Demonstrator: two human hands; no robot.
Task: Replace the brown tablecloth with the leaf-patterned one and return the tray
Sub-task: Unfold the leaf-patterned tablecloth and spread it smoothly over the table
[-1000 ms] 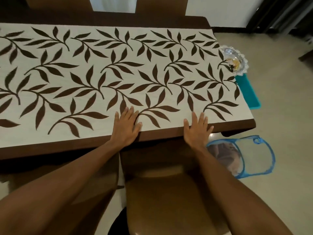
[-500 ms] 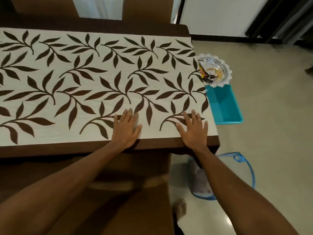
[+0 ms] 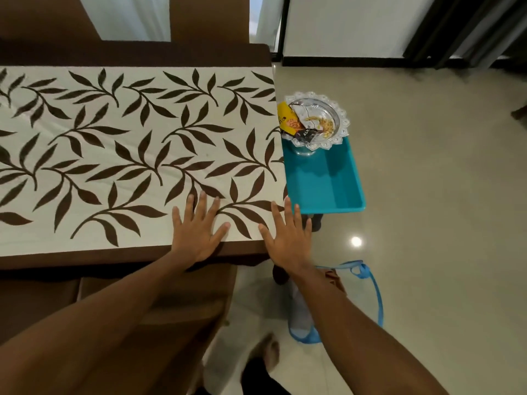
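The cream leaf-patterned tablecloth [image 3: 119, 155] lies spread flat over the dark brown table [image 3: 85, 258]. My left hand [image 3: 196, 229] presses flat on the cloth near the front edge, fingers straight and spread. At the cloth's near right corner my right hand [image 3: 288, 238] also lies flat with straight fingers. Just past the table's right end sits a teal tray [image 3: 328, 181] on a low stand. A clear glass dish [image 3: 316, 121] with snack packets stands on the tray's far end.
A brown chair [image 3: 185, 303] is tucked under the table's front edge. On the tiled floor to the right stands a blue-rimmed mesh basket [image 3: 368, 295] with cloth inside. Two more chair backs [image 3: 208, 21] rise behind the table. My foot [image 3: 266, 354] shows below.
Both hands have slid right along the front edge of the cloth to its right corner. The view has shifted right, so the tray and dish show more fully.
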